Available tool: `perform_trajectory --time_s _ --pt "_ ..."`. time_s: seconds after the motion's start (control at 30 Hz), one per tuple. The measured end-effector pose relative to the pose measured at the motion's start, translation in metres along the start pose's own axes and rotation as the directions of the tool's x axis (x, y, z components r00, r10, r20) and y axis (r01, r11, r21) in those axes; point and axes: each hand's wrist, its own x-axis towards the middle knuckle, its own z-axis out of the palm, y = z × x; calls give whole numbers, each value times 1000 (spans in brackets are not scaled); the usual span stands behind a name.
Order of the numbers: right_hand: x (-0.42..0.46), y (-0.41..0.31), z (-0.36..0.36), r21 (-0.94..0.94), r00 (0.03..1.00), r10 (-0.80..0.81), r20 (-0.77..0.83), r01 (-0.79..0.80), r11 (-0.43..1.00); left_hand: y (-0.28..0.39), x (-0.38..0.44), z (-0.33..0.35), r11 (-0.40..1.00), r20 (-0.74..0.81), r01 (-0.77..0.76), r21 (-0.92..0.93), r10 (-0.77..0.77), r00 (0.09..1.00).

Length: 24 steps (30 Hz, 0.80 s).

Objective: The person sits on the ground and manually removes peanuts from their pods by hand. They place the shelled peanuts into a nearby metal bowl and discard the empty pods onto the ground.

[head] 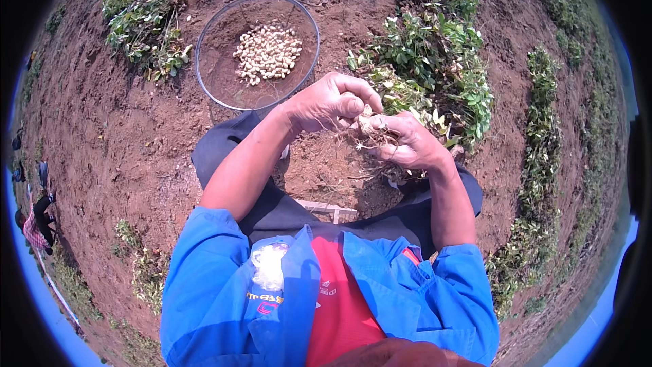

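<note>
My left hand (333,102) has its thumb and bent fingers closed at a cluster of peanut roots and pods (365,125). From the other side, my right hand (410,140) grips the same cluster, with thin roots trailing below and between the hands. Beyond my left hand, a round mesh basket with a metal rim (196,56) rests on the soil, holding a heap of pale unshelled peanuts (269,52). Pulled peanut plants (433,56) lie piled beyond my right hand, their leaves close to it.
Another plant heap (145,25) lies left of the basket. A wooden piece (326,207) shows between my legs. Plant rows (541,127) run along the right. Far left, a person in a checked top (35,227) is at the field's edge.
</note>
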Motion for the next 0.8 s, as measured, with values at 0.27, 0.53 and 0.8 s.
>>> perform_trajectory --time_s 0.27,0.53,0.8 --pt "4 -1 -5 186 987 48 153 -77 980 17 -8 2 965 89 51 257 -76 993" --pt "10 -11 -2 70 994 110 20 -111 991 22 -10 15 946 -136 -127 297 174 975" --pt "1 3 8 74 986 7 -166 5 997 50 -9 -38 900 -707 -346 264 424 565"
